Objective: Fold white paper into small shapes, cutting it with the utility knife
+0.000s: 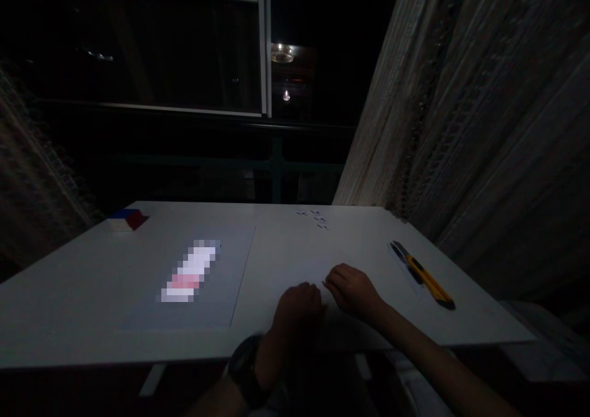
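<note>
My left hand (299,306), with a dark watch (249,368) on its wrist, is closed low over the front middle of the white table. Close beside it on the right, my right hand (353,289) has its fingers pinched together. Both hands seem to grip a pale piece of paper (299,272), which hardly stands out from the tabletop in this dim light. The fingertips are nearly touching, and the exact grip is hard to see. Beyond the hands, several small scraps with dark marks (318,219) lie near the table's far edge.
A yellow box cutter (428,283) lies at the right beside a dark, slim item (405,262). To the left is a large pale sheet (230,281) with a blurred-out bright object on it. A blue, red and white block (126,220) sits far left. Curtains (391,109) hang behind.
</note>
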`<action>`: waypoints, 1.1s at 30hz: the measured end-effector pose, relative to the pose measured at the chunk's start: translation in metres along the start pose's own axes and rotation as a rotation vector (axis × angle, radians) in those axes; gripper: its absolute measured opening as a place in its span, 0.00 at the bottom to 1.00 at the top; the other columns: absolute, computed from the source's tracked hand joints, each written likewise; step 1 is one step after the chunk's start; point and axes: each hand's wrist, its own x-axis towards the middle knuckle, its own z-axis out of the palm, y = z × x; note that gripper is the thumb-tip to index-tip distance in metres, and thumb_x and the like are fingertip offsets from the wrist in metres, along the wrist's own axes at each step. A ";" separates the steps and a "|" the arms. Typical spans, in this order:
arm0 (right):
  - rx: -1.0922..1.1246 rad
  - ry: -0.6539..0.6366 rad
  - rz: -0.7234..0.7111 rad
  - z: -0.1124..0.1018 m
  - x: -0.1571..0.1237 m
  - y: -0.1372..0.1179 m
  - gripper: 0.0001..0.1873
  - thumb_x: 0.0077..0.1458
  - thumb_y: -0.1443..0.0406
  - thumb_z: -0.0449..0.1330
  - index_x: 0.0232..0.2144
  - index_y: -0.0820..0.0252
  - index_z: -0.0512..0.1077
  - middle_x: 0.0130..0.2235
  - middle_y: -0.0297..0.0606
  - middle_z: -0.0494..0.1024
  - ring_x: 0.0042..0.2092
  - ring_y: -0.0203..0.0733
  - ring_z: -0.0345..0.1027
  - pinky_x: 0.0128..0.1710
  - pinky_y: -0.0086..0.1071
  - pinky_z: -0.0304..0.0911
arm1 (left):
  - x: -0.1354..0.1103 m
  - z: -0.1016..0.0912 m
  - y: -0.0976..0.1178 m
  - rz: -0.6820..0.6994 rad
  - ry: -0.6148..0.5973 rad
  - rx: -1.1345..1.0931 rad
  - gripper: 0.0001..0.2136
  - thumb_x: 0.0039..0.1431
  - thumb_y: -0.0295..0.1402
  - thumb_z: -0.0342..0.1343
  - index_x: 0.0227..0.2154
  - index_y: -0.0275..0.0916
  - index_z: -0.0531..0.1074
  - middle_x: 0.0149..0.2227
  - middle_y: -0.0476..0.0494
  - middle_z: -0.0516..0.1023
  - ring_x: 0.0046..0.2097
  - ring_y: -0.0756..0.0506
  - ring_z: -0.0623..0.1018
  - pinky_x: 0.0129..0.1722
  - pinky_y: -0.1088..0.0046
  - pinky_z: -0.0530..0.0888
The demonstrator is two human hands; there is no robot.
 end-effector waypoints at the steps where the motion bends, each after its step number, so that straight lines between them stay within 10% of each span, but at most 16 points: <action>1: -0.032 -0.022 -0.031 0.000 -0.001 -0.001 0.10 0.58 0.66 0.50 0.28 0.60 0.69 0.30 0.39 0.71 0.34 0.39 0.62 0.35 0.32 0.55 | -0.010 0.009 0.006 0.027 0.034 0.024 0.13 0.59 0.29 0.45 0.45 0.33 0.69 0.46 0.35 0.74 0.49 0.40 0.72 0.47 0.61 0.68; 13: -0.134 -0.338 -0.107 -0.001 0.027 0.025 0.10 0.57 0.72 0.47 0.35 0.63 0.67 0.35 0.43 0.71 0.37 0.42 0.62 0.37 0.33 0.55 | -0.033 0.034 0.007 0.152 0.121 0.021 0.21 0.63 0.37 0.40 0.57 0.35 0.58 0.60 0.39 0.60 0.60 0.42 0.60 0.58 0.59 0.57; 33: -0.196 -0.349 0.079 0.008 0.059 0.074 0.10 0.56 0.72 0.47 0.36 0.66 0.68 0.37 0.47 0.73 0.41 0.44 0.65 0.40 0.32 0.55 | -0.036 0.033 0.007 0.148 0.104 0.000 0.23 0.62 0.36 0.40 0.59 0.36 0.54 0.61 0.41 0.58 0.61 0.42 0.58 0.59 0.59 0.58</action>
